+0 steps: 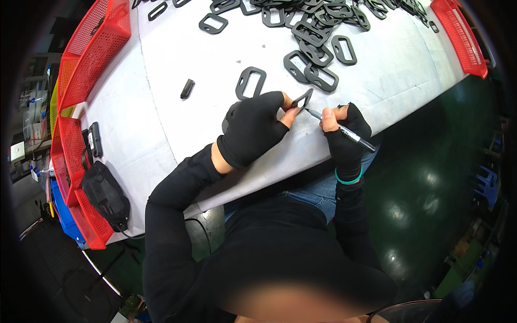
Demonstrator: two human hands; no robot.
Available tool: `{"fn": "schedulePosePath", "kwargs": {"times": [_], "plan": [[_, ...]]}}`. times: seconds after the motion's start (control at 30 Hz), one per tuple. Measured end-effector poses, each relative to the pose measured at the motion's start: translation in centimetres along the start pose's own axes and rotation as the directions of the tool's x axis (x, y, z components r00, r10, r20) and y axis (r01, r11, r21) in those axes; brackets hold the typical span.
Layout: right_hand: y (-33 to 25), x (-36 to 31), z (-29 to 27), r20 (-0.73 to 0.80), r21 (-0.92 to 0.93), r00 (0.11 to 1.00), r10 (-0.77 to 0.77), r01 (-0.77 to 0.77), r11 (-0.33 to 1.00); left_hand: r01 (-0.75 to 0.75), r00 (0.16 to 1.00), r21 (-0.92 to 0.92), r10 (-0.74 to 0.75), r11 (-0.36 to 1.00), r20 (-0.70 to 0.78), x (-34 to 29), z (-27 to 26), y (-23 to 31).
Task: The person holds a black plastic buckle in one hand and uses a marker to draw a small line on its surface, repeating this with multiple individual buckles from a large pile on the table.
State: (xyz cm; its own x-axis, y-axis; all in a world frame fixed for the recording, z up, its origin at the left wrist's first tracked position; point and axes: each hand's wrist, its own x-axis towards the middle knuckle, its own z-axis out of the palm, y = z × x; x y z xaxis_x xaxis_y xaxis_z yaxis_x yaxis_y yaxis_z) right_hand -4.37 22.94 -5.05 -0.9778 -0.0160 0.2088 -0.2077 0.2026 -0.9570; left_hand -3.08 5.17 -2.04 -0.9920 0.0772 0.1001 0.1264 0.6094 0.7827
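My left hand [254, 128], in a black fingertip-less glove, pinches a dark grey oblong frame with an open middle [309, 97] between thumb and finger. My right hand [347, 134], gloved the same way, grips a grey-and-black marker pen [356, 139]. The marker's tip points up-left and sits at the frame's lower edge; I cannot tell whether it touches. A similar loose frame [261, 82] lies just beyond my left hand, on the white table. The black marker cap [187, 89] rests farther left.
A heap of such frames [323, 40] spreads across the far side. Red perforated baskets [99, 59] line the left edge, and another red basket [460, 40] stands at far right. A black mesh-covered object [105, 194] with a cord and a dark handheld device [95, 140] lie at left.
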Motion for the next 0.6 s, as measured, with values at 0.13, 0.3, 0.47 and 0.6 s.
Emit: {"fn": "schedulePosePath", "kwargs": {"times": [0.13, 0.3, 0.47, 0.6], "plan": [[0.1, -0.2, 0.0, 0.019, -0.043, 0.995, -0.097, 0.098, 0.994, -0.232, 0.972, 0.05, 0.234, 0.972, -0.04, -0.8, 1.1, -1.0], [-0.2, -0.3, 0.1, 0.058, -0.087, 0.993, -0.108, 0.112, 0.99, -0.306, 0.952, 0.158, 0.307, 0.939, 0.017, -1.5, 1.5, -1.7], [0.3, -0.2, 0.1, 0.067, -0.077, 0.989, -0.135, 0.14, 0.987, -0.359, 0.93, 0.191, 0.367, 0.914, -0.005, -1.7, 1.7, -1.8], [0.3, -0.1, 0.2, 0.077, -0.081, 0.988, -0.137, 0.143, 0.986, -0.353, 0.935, 0.197, 0.353, 0.914, 0.037, -1.7, 1.6, -1.8]]}}
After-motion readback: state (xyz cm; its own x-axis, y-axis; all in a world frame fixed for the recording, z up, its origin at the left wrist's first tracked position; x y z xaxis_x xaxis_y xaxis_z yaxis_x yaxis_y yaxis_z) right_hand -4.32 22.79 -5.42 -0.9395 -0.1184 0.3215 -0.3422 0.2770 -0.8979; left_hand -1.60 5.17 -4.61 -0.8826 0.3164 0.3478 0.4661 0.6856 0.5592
